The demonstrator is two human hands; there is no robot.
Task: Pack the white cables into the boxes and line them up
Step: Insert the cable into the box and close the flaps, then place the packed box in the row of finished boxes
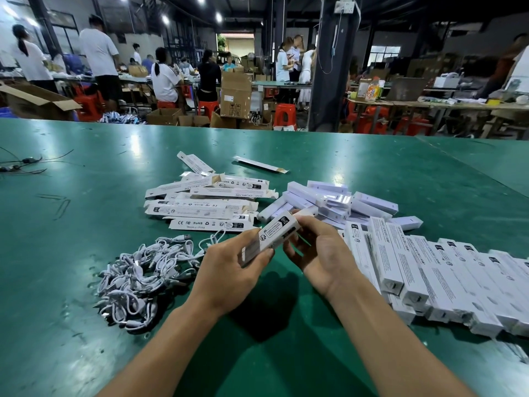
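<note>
Both hands hold one white box (274,234) just above the green counter (86,224), tilted so its far end faces the right hand (317,253). The left hand (229,270) clamps its fingers round the lower half as a brace. The right hand's fingers (292,253) curl round the top end, probably to tuck the flap shut. The white cables (143,270) lie heaped by the left hand, within easy reach. The flat empty boxes (206,202) sit beyond them. The packed boxes (429,276) stand side by side on the right, so the row likely grows there.
</note>
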